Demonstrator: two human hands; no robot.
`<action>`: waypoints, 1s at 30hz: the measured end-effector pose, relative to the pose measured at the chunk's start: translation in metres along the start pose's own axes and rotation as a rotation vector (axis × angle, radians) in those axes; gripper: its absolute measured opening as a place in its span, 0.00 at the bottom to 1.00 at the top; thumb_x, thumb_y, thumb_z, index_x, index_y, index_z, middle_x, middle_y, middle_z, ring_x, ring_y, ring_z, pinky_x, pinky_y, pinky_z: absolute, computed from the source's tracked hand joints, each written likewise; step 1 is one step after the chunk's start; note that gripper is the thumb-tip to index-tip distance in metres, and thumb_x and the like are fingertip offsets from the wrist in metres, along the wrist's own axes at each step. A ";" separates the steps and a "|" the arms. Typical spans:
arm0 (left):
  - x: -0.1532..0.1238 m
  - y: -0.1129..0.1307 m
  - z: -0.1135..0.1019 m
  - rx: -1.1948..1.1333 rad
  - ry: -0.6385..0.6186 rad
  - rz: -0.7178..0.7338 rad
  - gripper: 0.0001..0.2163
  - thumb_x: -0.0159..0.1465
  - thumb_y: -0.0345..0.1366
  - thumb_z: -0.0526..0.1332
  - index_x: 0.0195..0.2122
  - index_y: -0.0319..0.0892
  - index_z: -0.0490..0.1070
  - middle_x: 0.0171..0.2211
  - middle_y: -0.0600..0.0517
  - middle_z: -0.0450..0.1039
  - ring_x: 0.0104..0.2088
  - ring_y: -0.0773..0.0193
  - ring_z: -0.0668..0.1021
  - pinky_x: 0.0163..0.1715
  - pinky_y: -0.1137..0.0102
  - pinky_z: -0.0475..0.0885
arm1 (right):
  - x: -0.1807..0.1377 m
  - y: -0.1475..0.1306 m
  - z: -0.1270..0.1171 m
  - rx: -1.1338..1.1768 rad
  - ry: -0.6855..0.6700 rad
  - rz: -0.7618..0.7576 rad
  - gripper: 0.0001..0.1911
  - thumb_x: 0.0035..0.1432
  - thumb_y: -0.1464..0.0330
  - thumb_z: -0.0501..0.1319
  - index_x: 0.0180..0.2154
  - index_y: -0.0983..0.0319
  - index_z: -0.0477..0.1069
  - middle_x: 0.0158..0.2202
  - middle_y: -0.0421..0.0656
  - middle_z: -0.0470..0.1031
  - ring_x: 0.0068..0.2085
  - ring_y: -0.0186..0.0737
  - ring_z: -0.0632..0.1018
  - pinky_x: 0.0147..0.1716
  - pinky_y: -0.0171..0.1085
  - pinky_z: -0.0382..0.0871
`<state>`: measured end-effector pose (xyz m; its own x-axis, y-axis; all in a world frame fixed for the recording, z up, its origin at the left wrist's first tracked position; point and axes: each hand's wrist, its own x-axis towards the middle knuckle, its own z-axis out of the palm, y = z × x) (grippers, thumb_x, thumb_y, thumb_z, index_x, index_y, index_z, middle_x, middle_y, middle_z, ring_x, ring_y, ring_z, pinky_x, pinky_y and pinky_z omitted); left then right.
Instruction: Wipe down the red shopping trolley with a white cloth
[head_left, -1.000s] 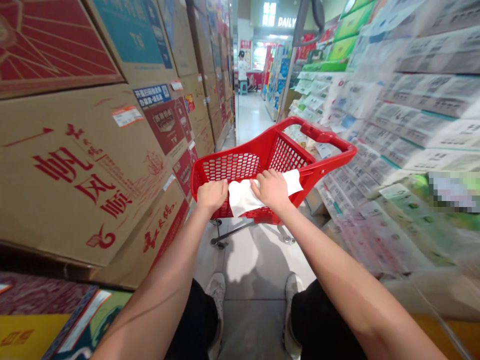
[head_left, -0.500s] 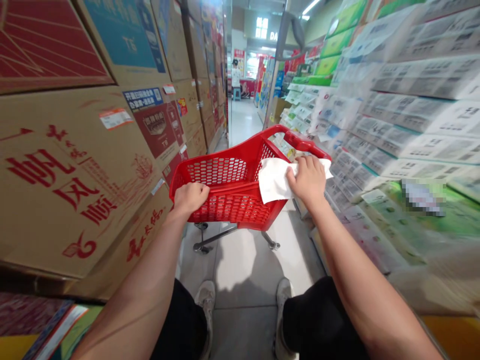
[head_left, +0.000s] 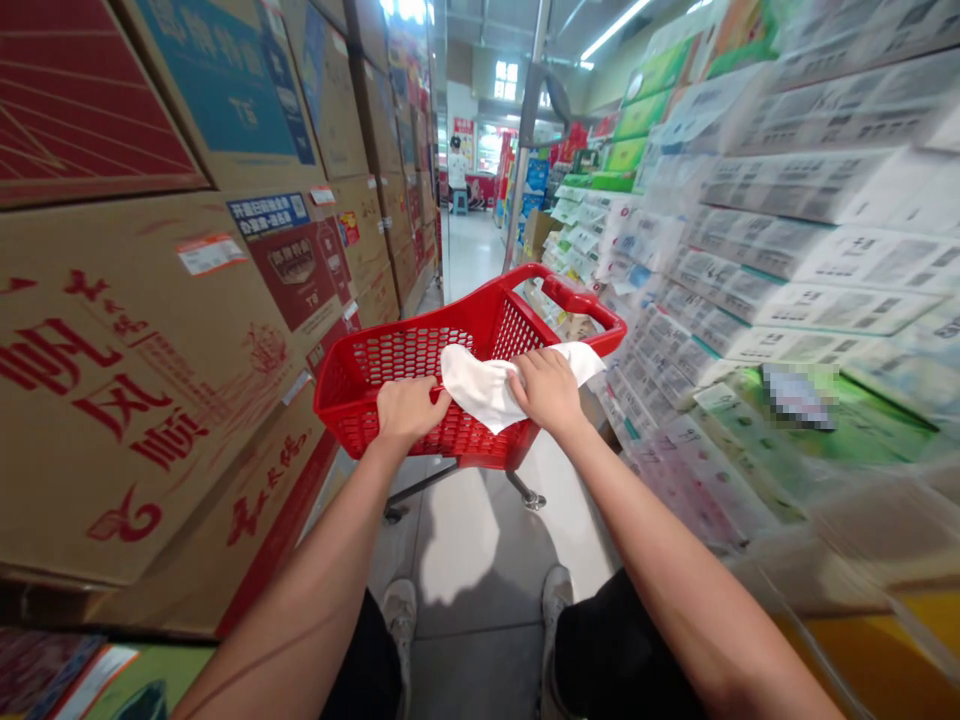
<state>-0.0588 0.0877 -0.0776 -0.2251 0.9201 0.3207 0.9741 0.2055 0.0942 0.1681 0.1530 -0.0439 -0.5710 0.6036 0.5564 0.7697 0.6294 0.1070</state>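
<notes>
A small red plastic shopping cart [head_left: 330, 405] with a honeycomb-mesh basket stands sideways before me. My left hand [head_left: 409, 408] is closed round the near rim, near its middle. Farther right on that same rim, my right hand [head_left: 549, 388] presses and grips a white cloth [head_left: 480, 390]. The cloth drapes over the edge, one end reaching toward my left thumb and the other toward the red handle [head_left: 581, 302]. Beneath my palms the rim is covered. No goods show in the visible part of the basket.
Stacked cardboard cartons [head_left: 127, 370] wall the left side. Plastic-wrapped tissue packs [head_left: 817, 230] are piled at right, a pixelated patch lying on a green pack [head_left: 862, 410]. A metal post [head_left: 529, 130] rises beyond the cart; a person [head_left: 457, 165] is far down the aisle.
My right hand and the cloth have moved left along the rim, away from the handle. My left hand sits farther right along the rim, nearer the cloth. The view has shifted slightly.
</notes>
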 end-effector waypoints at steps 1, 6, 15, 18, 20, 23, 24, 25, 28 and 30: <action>0.000 -0.001 0.000 -0.006 -0.015 -0.008 0.23 0.66 0.51 0.47 0.38 0.45 0.79 0.38 0.41 0.81 0.43 0.46 0.81 0.42 0.59 0.67 | 0.001 0.003 -0.001 -0.013 0.007 0.023 0.20 0.72 0.60 0.46 0.44 0.60 0.74 0.42 0.50 0.75 0.48 0.51 0.68 0.53 0.45 0.56; 0.000 -0.011 -0.002 0.012 -0.024 -0.036 0.21 0.66 0.46 0.47 0.38 0.47 0.79 0.39 0.44 0.82 0.43 0.49 0.81 0.42 0.61 0.67 | 0.000 0.039 -0.010 -0.068 0.108 0.159 0.18 0.69 0.62 0.48 0.39 0.61 0.75 0.39 0.51 0.75 0.47 0.53 0.68 0.52 0.47 0.57; 0.008 -0.038 -0.002 -0.002 -0.028 -0.120 0.27 0.67 0.47 0.42 0.39 0.48 0.83 0.36 0.42 0.82 0.42 0.47 0.81 0.45 0.57 0.65 | -0.019 0.083 -0.029 0.003 0.383 0.271 0.17 0.65 0.66 0.48 0.39 0.58 0.76 0.43 0.47 0.79 0.52 0.52 0.72 0.64 0.59 0.47; 0.010 -0.049 -0.003 0.000 -0.045 -0.176 0.26 0.67 0.47 0.43 0.37 0.48 0.83 0.35 0.42 0.82 0.41 0.47 0.81 0.47 0.57 0.64 | -0.020 0.067 -0.028 0.049 0.359 0.193 0.16 0.64 0.65 0.49 0.34 0.57 0.75 0.39 0.47 0.79 0.51 0.51 0.73 0.62 0.57 0.53; 0.008 -0.056 -0.004 -0.007 -0.045 -0.185 0.25 0.66 0.47 0.44 0.34 0.49 0.83 0.35 0.43 0.83 0.41 0.48 0.80 0.48 0.57 0.63 | -0.020 0.058 -0.028 0.083 0.338 0.140 0.16 0.64 0.64 0.50 0.31 0.57 0.74 0.35 0.47 0.78 0.47 0.50 0.74 0.57 0.52 0.60; 0.005 -0.067 -0.006 -0.024 -0.035 -0.172 0.24 0.65 0.46 0.45 0.32 0.49 0.82 0.35 0.45 0.83 0.41 0.49 0.80 0.49 0.58 0.63 | -0.021 0.053 -0.035 0.114 0.309 0.080 0.17 0.63 0.62 0.50 0.26 0.57 0.71 0.27 0.46 0.74 0.37 0.47 0.73 0.45 0.46 0.65; 0.004 -0.070 -0.006 -0.028 -0.029 -0.167 0.23 0.65 0.46 0.45 0.31 0.49 0.82 0.35 0.45 0.83 0.41 0.49 0.80 0.49 0.59 0.63 | -0.022 0.053 -0.039 0.126 0.301 0.057 0.17 0.63 0.61 0.50 0.24 0.57 0.70 0.25 0.45 0.72 0.34 0.45 0.72 0.42 0.44 0.65; 0.003 -0.074 -0.006 -0.033 -0.020 -0.157 0.23 0.65 0.45 0.46 0.30 0.49 0.81 0.34 0.45 0.83 0.41 0.50 0.80 0.48 0.59 0.63 | -0.023 0.054 -0.044 0.148 0.298 0.032 0.18 0.63 0.61 0.50 0.23 0.57 0.68 0.23 0.45 0.71 0.31 0.44 0.71 0.40 0.43 0.65; 0.000 -0.081 -0.005 -0.046 0.006 -0.112 0.22 0.64 0.44 0.46 0.26 0.48 0.79 0.32 0.45 0.82 0.39 0.52 0.80 0.47 0.60 0.63 | -0.024 0.056 -0.061 0.275 0.269 -0.032 0.20 0.63 0.60 0.49 0.22 0.57 0.67 0.21 0.44 0.69 0.27 0.41 0.70 0.37 0.42 0.65; 0.000 -0.084 -0.003 -0.057 0.006 -0.086 0.21 0.64 0.44 0.47 0.26 0.48 0.78 0.32 0.46 0.82 0.38 0.53 0.79 0.48 0.61 0.63 | -0.026 0.055 -0.072 0.356 0.223 -0.061 0.20 0.63 0.59 0.48 0.22 0.57 0.67 0.21 0.43 0.70 0.26 0.41 0.71 0.36 0.41 0.65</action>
<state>-0.1409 0.0692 -0.0829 -0.3083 0.8978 0.3144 0.9484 0.2645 0.1747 0.2462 0.1367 0.0070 -0.5064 0.4641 0.7268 0.5674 0.8140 -0.1244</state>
